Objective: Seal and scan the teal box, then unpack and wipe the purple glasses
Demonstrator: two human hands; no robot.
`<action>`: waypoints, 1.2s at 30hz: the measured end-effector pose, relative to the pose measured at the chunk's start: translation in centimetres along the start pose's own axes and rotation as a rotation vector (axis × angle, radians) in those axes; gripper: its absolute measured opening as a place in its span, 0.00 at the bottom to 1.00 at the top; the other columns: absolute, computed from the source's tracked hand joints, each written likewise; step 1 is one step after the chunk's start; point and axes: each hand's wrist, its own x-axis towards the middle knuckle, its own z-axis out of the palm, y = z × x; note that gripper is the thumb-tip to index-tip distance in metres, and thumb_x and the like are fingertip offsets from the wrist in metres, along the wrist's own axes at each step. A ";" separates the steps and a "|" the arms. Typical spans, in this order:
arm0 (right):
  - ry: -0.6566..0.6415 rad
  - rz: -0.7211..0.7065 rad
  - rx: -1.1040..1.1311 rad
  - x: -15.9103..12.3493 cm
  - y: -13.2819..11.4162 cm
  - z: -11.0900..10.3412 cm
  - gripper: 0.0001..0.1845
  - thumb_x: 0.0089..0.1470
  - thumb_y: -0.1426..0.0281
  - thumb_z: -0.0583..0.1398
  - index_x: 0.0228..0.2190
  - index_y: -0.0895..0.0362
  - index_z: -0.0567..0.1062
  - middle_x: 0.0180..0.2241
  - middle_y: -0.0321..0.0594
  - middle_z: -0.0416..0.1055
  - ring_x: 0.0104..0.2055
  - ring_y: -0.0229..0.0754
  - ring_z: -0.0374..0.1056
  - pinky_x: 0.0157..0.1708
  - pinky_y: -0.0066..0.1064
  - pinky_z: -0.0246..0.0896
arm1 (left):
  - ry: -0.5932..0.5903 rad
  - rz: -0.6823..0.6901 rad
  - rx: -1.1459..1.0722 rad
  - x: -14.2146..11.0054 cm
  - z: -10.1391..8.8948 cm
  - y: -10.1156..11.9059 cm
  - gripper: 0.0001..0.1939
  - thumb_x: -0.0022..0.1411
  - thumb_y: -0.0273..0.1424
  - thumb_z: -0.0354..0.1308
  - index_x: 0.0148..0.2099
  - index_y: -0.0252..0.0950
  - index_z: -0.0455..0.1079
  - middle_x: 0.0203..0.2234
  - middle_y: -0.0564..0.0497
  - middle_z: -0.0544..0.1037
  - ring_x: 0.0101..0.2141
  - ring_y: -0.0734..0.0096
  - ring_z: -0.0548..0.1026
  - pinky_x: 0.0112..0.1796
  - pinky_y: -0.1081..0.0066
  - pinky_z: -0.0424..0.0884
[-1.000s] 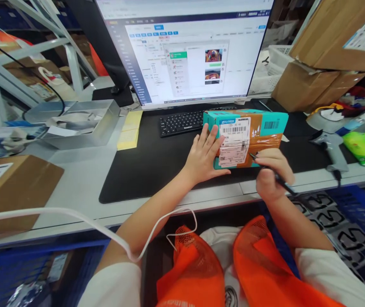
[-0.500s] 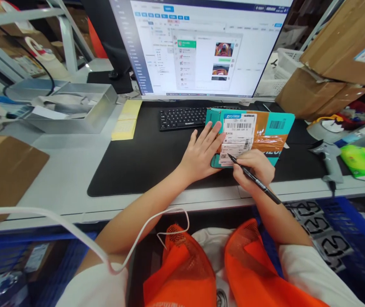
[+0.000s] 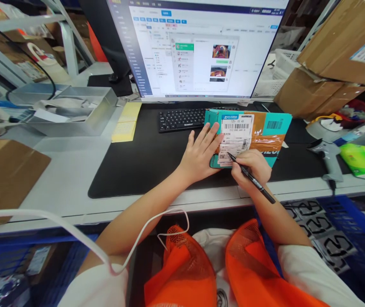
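A teal parcel box (image 3: 276,123) with brown tape across it lies on the black desk mat (image 3: 131,166), just in front of the keyboard. On its face is a white shipping label (image 3: 236,128) with barcodes. My left hand (image 3: 198,153) rests against the box's left edge, fingers stretched and spread; the thumb is hidden. Between the fingers of my right hand (image 3: 253,165) is a black marker pen (image 3: 259,185). Its tip meets the lower part of the label, and the hand's side rests over the box's lower edge.
Behind the box stand a black keyboard (image 3: 181,120) and a lit monitor (image 3: 157,64). Yellow paper slips (image 3: 125,123) and a grey tray (image 3: 89,119) are to the left. A barcode scanner (image 3: 328,160) and stacked cartons (image 3: 332,47) stand right. A white cable (image 3: 73,234) crosses before me.
The box and both hands appear slightly further left in view, along with small shifts of the surroundings. The pen stays on the lower label with nearly the same tilt.
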 end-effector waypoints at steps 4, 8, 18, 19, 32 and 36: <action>0.021 -0.013 0.019 -0.1 0.1 0.1 0.14 0.53 0.79 0.66 0.39 0.51 0.74 0.30 0.36 0.78 0.30 0.42 0.75 0.33 0.37 0.73 | -0.002 0.002 -0.004 0.0 0.0 0.0 0.50 0.68 0.53 0.60 0.79 0.36 0.42 0.74 0.30 0.55 0.74 0.44 0.52 0.71 0.45 0.42; -0.010 -0.034 0.022 -0.2 0.1 0.2 0.14 0.52 0.79 0.66 0.39 0.51 0.74 0.30 0.36 0.78 0.30 0.42 0.75 0.34 0.37 0.73 | 0.026 0.018 0.002 0.0 0.0 -0.1 0.50 0.69 0.52 0.58 0.79 0.36 0.41 0.73 0.30 0.56 0.74 0.45 0.52 0.71 0.45 0.42; -0.004 -0.018 0.063 -0.4 0.3 0.2 0.13 0.52 0.78 0.66 0.38 0.52 0.76 0.30 0.36 0.79 0.30 0.43 0.76 0.33 0.38 0.73 | 0.000 -0.008 0.004 -0.1 0.0 0.1 0.49 0.68 0.53 0.59 0.79 0.36 0.44 0.74 0.30 0.55 0.75 0.44 0.51 0.71 0.45 0.41; -0.004 -0.019 0.059 -0.4 0.3 0.1 0.12 0.52 0.78 0.66 0.37 0.51 0.75 0.29 0.36 0.79 0.30 0.43 0.76 0.33 0.37 0.73 | 0.002 -0.006 0.005 -0.1 0.0 0.1 0.49 0.68 0.52 0.59 0.79 0.36 0.44 0.73 0.29 0.56 0.75 0.44 0.51 0.71 0.45 0.41; 0.018 -0.025 0.041 -0.3 0.2 0.0 0.11 0.52 0.77 0.66 0.36 0.51 0.75 0.28 0.35 0.79 0.28 0.42 0.76 0.32 0.37 0.74 | -0.048 -0.025 0.015 -0.2 0.0 0.0 0.50 0.67 0.52 0.60 0.79 0.37 0.42 0.74 0.30 0.54 0.75 0.42 0.50 0.70 0.44 0.41; -0.001 -0.021 0.013 -0.4 0.2 0.0 0.11 0.53 0.77 0.65 0.36 0.51 0.74 0.29 0.35 0.79 0.29 0.42 0.77 0.32 0.37 0.74 | -0.005 0.008 0.023 -0.2 0.1 0.0 0.51 0.68 0.51 0.59 0.80 0.36 0.39 0.74 0.29 0.54 0.75 0.43 0.51 0.70 0.45 0.42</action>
